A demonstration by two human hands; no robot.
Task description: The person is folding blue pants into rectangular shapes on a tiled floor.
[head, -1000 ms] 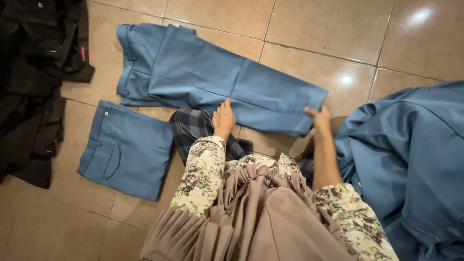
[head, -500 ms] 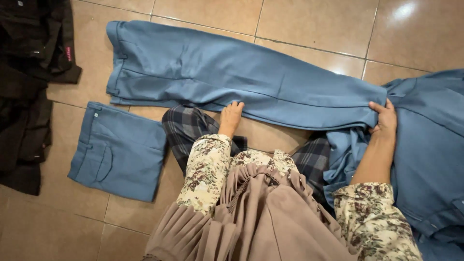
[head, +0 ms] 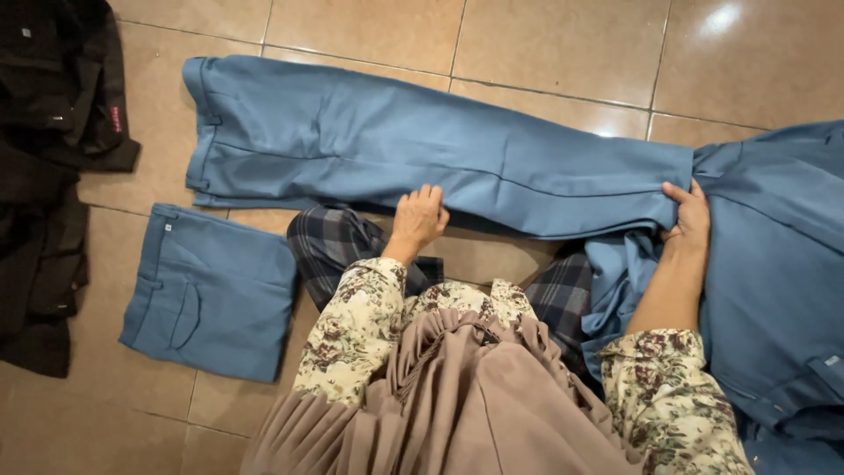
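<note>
Blue trousers [head: 413, 149]: spread flat across the tiled floor [head: 563, 44], waistband left, hem at the right, a crease running lengthwise.
Hidden: the hem end merges into a blue fabric heap [head: 782, 264], cut off at the right edge.
Left hand [head: 418, 220]: fingers loosely open, resting flat on the trousers' near edge.
Right hand [head: 689, 213]: pinching the hem closed.
Folded blue trousers [head: 211, 295]: lower left, beside dark clothes [head: 44, 176].

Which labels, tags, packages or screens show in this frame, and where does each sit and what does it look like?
Small pink-red label: on the black garment at top left, a narrow upright strip.
Small white tag: near the waistband of the folded blue trousers at left, squarish.
Small white tag: on the blue fabric pile at right edge.
No packages or screens.
</note>
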